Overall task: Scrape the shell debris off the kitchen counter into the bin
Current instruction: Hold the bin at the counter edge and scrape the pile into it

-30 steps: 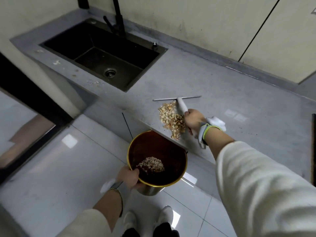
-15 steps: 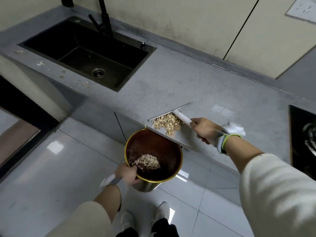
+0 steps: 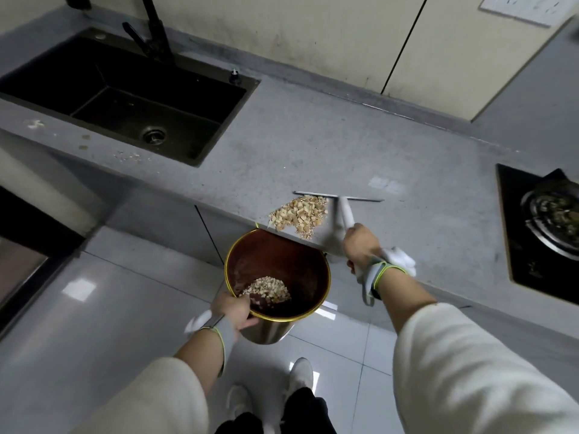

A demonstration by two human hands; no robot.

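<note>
A pile of tan shell debris (image 3: 300, 216) lies at the front edge of the grey counter (image 3: 313, 145). Behind and to its right stands a scraper (image 3: 340, 198) with a thin metal blade and white handle, and my right hand (image 3: 362, 247) grips that handle. Just below the counter edge, under the pile, is a round metal bin (image 3: 322, 277) with a gold rim and dark inside. My left hand (image 3: 233, 310) holds the bin by its near rim. More shell debris (image 3: 266, 289) lies inside the bin.
A black sink (image 3: 125, 98) with a black tap (image 3: 153, 29) is set into the counter at the left, with a few crumbs (image 3: 128, 156) before it. A gas hob (image 3: 545, 227) sits at the right. Below are floor tiles and my shoes (image 3: 297, 375).
The scraper blade has swung from tilted to level behind the pile. The debris pile has spread out along the counter edge above the bin. The bin stays held under the edge.
</note>
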